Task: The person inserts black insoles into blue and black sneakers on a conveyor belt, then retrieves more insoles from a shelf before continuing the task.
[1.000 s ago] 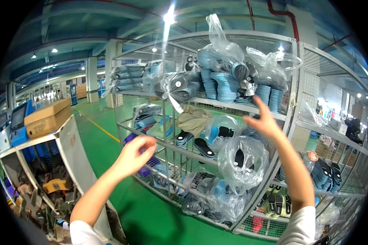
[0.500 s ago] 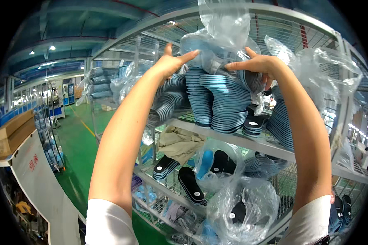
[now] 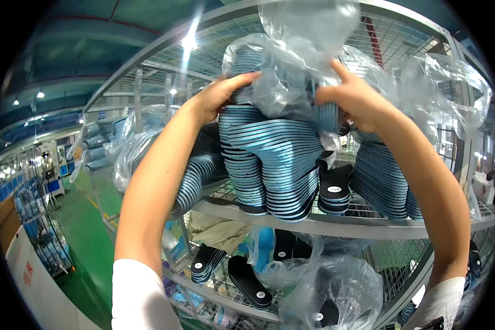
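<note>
I've bare left hand (image 3: 221, 98) and bare right hand (image 3: 355, 100) flanking clear crinkled plastic bag (image 3: 283, 91), blue-black layered foam insoles (image 3: 243, 61) inside; closure unclear. Likely slippery, bendy: support both sides low.

I'm looking into a factory: on my feed, a wire-mesh rack (image 3: 368, 227) carries tall stacks of insoles (image 3: 283, 159), with a green floor (image 3: 96, 258) and machinery (image 3: 55, 188) beyond.

The left hand (image 3: 217, 100) and right hand (image 3: 360, 102), both empty one second ago, are now on opposite sides of the clear bag (image 3: 283, 93) above the stacked insoles (image 3: 275, 165). A left finger, raised half a second ago, is hidden. The view has closed in.
</note>
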Available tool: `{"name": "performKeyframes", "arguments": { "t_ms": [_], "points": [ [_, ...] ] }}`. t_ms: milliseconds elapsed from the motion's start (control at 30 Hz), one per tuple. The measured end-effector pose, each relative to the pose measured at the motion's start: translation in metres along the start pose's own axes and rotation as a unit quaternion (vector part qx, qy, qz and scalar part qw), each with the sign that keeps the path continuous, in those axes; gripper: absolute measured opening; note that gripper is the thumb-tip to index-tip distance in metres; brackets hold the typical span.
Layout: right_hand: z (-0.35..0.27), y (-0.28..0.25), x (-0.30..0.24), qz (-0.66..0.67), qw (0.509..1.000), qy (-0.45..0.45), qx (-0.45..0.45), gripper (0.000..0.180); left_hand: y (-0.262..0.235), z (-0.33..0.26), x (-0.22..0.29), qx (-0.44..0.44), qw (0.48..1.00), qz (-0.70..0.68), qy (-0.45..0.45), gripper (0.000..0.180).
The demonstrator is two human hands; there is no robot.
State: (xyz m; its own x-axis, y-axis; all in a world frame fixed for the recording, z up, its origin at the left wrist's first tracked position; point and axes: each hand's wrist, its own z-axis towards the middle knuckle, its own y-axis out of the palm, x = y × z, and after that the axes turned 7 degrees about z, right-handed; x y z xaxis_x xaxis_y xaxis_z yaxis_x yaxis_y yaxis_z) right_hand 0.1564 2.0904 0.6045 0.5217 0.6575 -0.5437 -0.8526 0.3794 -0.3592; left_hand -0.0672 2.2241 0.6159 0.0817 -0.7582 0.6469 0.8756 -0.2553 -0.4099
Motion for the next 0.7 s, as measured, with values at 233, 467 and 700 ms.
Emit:
{"name": "performKeyframes", "arguments": {
  "t_ms": [233,467,700],
  "points": [
    [0.030,0.007,-0.028,-0.094,0.965,-0.241,0.052,0.047,0.004,-0.005,0.015,0.023,0.992,-0.050,0.110,0.066],
    [0.007,-0.022,-0.038,0.028,0.952,-0.281,0.119,0.046,0.027,-0.004,0.046,0.056,0.970,-0.043,0.234,0.067],
    [-0.038,-0.037,0.012,0.017,0.914,-0.299,0.274,0.031,0.071,-0.013,0.101,-0.033,0.963,0.051,0.263,0.055]
  ]
}}
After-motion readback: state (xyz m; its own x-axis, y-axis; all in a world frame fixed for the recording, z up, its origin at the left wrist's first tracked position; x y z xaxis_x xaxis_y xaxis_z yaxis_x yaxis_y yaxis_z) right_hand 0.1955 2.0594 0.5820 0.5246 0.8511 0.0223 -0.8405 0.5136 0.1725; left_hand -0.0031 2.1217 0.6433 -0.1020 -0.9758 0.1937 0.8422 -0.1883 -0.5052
